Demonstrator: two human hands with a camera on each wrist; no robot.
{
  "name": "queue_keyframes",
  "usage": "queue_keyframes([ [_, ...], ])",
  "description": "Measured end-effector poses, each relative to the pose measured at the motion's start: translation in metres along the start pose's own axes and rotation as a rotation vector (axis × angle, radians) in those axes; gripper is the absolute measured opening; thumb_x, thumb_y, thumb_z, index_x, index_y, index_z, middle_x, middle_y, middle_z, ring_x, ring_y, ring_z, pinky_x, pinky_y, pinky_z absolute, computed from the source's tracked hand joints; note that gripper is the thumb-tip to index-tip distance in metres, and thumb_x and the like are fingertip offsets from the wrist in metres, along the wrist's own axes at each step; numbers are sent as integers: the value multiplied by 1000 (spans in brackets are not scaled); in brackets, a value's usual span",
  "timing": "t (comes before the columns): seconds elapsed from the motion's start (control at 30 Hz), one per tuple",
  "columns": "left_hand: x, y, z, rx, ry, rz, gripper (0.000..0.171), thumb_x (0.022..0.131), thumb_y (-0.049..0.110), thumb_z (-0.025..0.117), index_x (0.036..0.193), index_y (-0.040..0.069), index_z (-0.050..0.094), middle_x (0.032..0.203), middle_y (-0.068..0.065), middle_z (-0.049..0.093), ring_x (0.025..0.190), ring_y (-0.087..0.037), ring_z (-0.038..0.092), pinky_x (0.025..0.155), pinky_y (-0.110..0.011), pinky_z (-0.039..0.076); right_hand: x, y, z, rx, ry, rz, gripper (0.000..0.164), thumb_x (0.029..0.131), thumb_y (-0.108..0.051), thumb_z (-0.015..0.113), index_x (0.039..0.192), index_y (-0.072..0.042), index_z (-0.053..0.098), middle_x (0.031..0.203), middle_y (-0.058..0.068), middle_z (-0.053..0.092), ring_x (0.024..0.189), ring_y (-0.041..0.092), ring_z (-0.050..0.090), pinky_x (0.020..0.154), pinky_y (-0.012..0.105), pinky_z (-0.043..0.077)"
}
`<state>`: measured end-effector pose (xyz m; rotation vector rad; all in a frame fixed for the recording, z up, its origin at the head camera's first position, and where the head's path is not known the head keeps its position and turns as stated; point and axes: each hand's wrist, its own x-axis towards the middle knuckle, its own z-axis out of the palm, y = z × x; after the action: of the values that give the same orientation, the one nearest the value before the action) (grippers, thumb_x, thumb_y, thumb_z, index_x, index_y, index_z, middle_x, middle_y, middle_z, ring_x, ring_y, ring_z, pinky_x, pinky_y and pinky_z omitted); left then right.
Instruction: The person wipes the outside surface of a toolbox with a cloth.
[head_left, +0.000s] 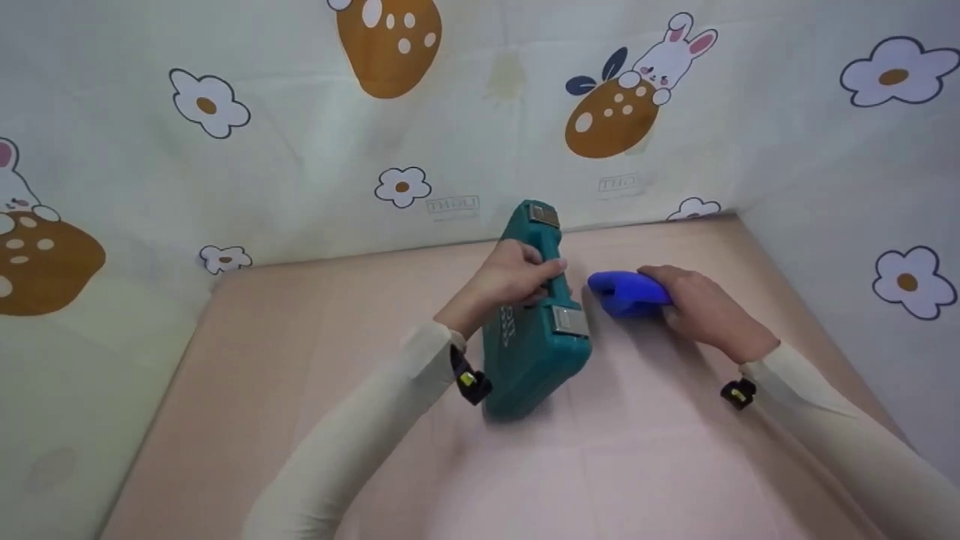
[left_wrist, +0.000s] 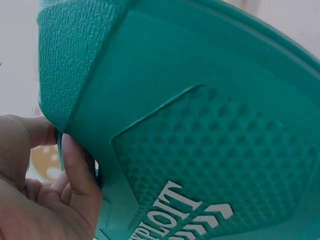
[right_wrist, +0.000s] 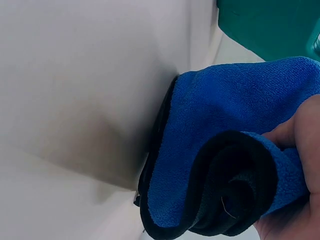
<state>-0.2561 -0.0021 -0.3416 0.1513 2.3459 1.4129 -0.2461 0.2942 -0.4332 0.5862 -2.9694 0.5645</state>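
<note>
A teal plastic tool case (head_left: pixel 536 352) stands tilted on its side near the middle of the table, latches facing up and right. My left hand (head_left: pixel 514 276) grips its handle (head_left: pixel 553 259), fingers curled round it. In the left wrist view, the case's side (left_wrist: pixel 215 130) shows a dimpled panel and white "EXPLOIT" lettering beside the left hand (left_wrist: pixel 55 185). To the right, my right hand (head_left: pixel 701 306) holds a folded blue cloth (head_left: pixel 630 294). Up close in the right wrist view, the plush cloth (right_wrist: pixel 235 100) has a dark edge and is pinched by the right hand (right_wrist: pixel 300 165).
A pale pink tabletop (head_left: pixel 300 375) spreads under both hands. Behind it rises a light backdrop sheet (head_left: pixel 300 165) printed with flowers, rabbits and brown strawberries, and it continues along both sides. Each wrist wears a small black strap device (head_left: pixel 470 379).
</note>
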Motion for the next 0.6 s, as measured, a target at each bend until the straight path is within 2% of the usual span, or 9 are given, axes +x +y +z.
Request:
queue_keyframes([
  [0.13, 10, 10, 20, 121, -3, -4, 45, 100, 40, 66, 66, 13, 55, 57, 3, 51, 51, -11, 58, 55, -21, 49, 0, 0, 1, 15, -4, 20, 52, 91, 9, 63, 141, 9, 51, 137, 28, 56, 125, 49, 53, 104, 64, 37],
  [0.27, 19, 12, 40, 233, -38, 13, 52, 101, 38, 66, 57, 14, 50, 50, 3, 47, 45, -12, 55, 47, -21, 43, -1, 4, 2, 11, 9, -6, 51, 90, 10, 62, 140, 11, 51, 137, 29, 56, 125, 49, 53, 104, 62, 38],
  [0.47, 29, 6, 65, 414, -80, 33, 43, 101, 33, 67, 66, 12, 53, 52, 1, 49, 44, -13, 54, 43, -24, 41, -4, 12, -1, 12, -4, 32, 51, 92, 10, 61, 141, 10, 49, 139, 30, 54, 126, 50, 51, 105, 63, 36],
  [0.6, 34, -5, 71, 530, -29, 28, 29, 100, 30, 66, 81, 10, 59, 63, -1, 49, 52, -15, 53, 47, -26, 41, -4, 12, 0, 23, -10, 43, 51, 91, 11, 60, 141, 9, 50, 137, 29, 55, 125, 50, 52, 105, 64, 35],
])
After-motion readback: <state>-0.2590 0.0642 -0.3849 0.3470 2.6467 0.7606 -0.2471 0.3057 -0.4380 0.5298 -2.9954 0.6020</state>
